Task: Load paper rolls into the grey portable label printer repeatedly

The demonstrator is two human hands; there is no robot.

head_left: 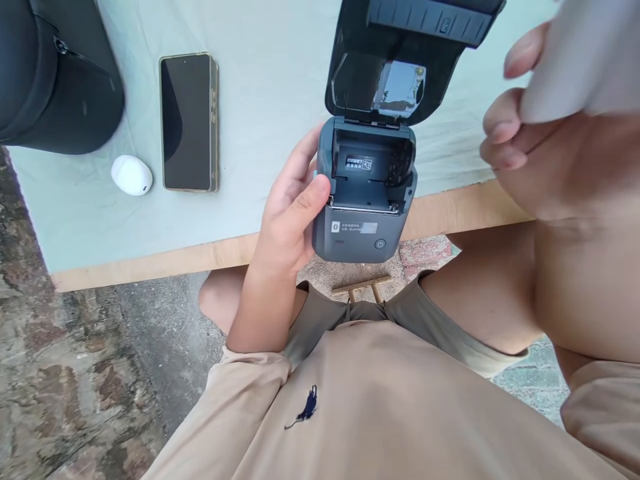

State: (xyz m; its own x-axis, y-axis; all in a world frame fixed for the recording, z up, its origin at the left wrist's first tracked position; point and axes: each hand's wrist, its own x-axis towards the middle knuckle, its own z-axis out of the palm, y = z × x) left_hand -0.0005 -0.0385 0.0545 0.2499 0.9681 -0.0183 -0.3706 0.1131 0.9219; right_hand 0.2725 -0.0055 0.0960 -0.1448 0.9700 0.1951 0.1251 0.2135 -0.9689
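printer point(367, 200) first: where is it?

across the near edge of the table point(150, 265) as seen from above, its front end past the wood. its lid point(413, 50) is swung up, over the pale green cloth point(260, 87). i can't tell whether it touches the table.

and the 2 hands?

the left hand point(294, 210) pinches the printer by its side, thumb on the front edge and fingers behind. the right hand point(543, 157) is raised well apart from it, fingers curled around a pale object point(583, 60), too blurred to name.

what shows inside the printer?

1 small sticker point(359, 163) on the back wall; 1 round button point(381, 244) is on the front.

anything else nearby?

1 phone point(186, 123) lying flat, 1 small white case point(131, 175) just beside it, and 1 black bag point(83, 100) at the far left.
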